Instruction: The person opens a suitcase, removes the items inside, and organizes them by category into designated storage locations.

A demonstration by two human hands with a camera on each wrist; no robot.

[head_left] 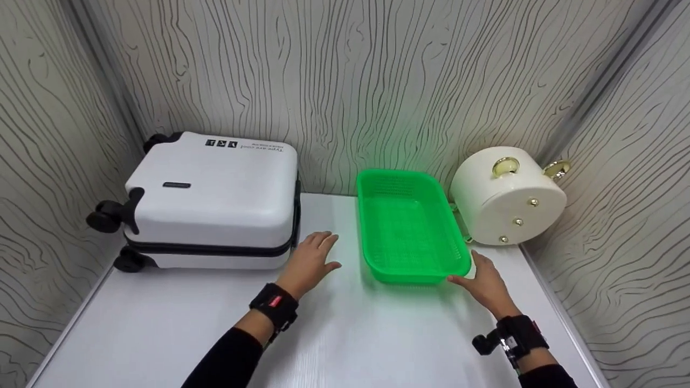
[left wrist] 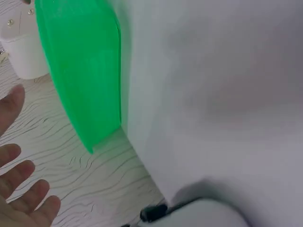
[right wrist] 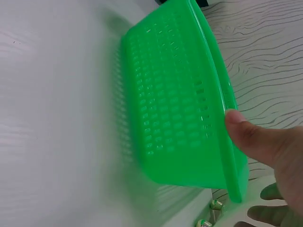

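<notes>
Green basket (head_left: 409, 237), mouth upward on the white surface (head_left: 334, 339), between a white suitcase (head_left: 215, 199) and a cream drum-shaped case (head_left: 488, 196). The right hand (head_left: 487, 284) meets its near right corner: the thumb (right wrist: 253, 137) touches the rim, while the fingers (right wrist: 270, 213) lie extended and apart, not visibly clamped. The left hand (head_left: 306, 267) hangs between suitcase and basket, fingers spread, apart from the basket. A sound hold would, in my judgement, take opposite rims with both hands, thumbs above and fingers beneath, the basket level and clear of the cream case. Inverted from where I stand, the suitcase lettering appears to read "Type are cool", beside three black pictograms; its smaller line and the left wristband's (head_left: 261, 310) red label (head_left: 275, 300) are illegible.
</notes>
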